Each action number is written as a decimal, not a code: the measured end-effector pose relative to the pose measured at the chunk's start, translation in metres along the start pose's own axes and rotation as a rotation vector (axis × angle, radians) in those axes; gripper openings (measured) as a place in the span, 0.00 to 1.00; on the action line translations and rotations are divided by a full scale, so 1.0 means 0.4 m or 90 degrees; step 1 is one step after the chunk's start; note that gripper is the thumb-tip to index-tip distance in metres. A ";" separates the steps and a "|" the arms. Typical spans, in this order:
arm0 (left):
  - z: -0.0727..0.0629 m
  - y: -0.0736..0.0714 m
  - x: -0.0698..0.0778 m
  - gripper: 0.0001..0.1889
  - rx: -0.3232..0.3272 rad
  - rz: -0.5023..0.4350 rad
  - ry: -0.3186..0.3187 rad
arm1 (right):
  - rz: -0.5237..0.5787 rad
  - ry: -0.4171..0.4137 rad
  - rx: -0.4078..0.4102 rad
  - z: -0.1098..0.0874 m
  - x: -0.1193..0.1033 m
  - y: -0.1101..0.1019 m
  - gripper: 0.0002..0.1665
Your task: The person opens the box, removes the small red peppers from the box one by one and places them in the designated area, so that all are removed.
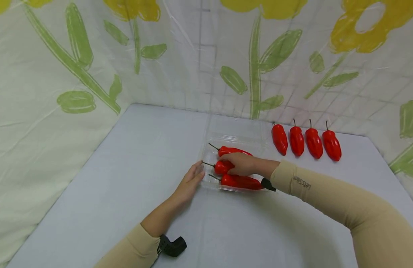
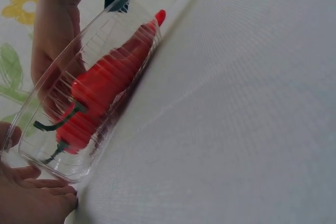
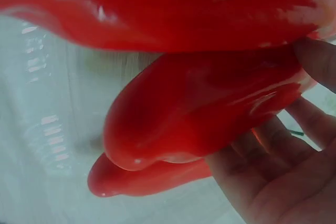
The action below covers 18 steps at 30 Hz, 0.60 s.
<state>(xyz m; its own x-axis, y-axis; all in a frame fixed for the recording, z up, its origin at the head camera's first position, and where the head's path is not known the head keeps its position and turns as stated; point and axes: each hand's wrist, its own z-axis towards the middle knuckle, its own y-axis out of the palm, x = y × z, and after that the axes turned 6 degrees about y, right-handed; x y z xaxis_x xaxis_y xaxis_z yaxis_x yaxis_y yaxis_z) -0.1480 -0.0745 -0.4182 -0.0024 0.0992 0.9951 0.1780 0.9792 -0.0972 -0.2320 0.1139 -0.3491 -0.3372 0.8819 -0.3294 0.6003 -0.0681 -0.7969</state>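
Note:
A clear plastic clamshell container [image 1: 208, 185] lies open, its lid [image 1: 240, 126] folded back towards the wall. Inside, three red peppers with green stems lie side by side: a far pepper [image 1: 230, 149], a middle pepper [image 1: 221, 168] and a near pepper [image 1: 240, 182]. My right hand [image 1: 240, 164] grips the middle pepper, with the thumb on one side and the fingers on the other in the right wrist view. The left hand [image 1: 189, 182] rests against the container's left end with fairly straight fingers, seen outside its wall [image 2: 79, 174] in the left wrist view.
Several more red peppers [image 1: 313, 143] stand in a row at the back right of the white table [image 1: 143, 149], stems towards the wall. Flower-printed sheeting [image 1: 179, 74] hangs along the back and sides. Each wrist wears a black strap mount [image 1: 173, 246].

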 end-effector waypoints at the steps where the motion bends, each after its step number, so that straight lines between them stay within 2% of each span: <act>1: -0.001 0.000 0.001 0.27 0.000 0.005 0.004 | -0.002 -0.003 0.001 -0.003 0.000 -0.001 0.34; 9: -0.004 0.001 0.005 0.27 -0.001 0.017 0.006 | -0.007 -0.034 0.019 -0.024 0.005 -0.021 0.32; 18: -0.005 -0.001 0.005 0.27 0.001 0.006 0.016 | 0.017 -0.028 0.014 -0.048 0.022 -0.052 0.33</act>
<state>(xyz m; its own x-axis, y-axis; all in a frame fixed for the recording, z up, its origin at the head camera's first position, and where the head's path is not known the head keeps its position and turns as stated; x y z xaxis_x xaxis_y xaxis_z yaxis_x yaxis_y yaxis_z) -0.1463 -0.0751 -0.4163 0.0245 0.1038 0.9943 0.1770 0.9784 -0.1065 -0.2335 0.1320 -0.3258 -0.3532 0.8581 -0.3727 0.5932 -0.1026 -0.7985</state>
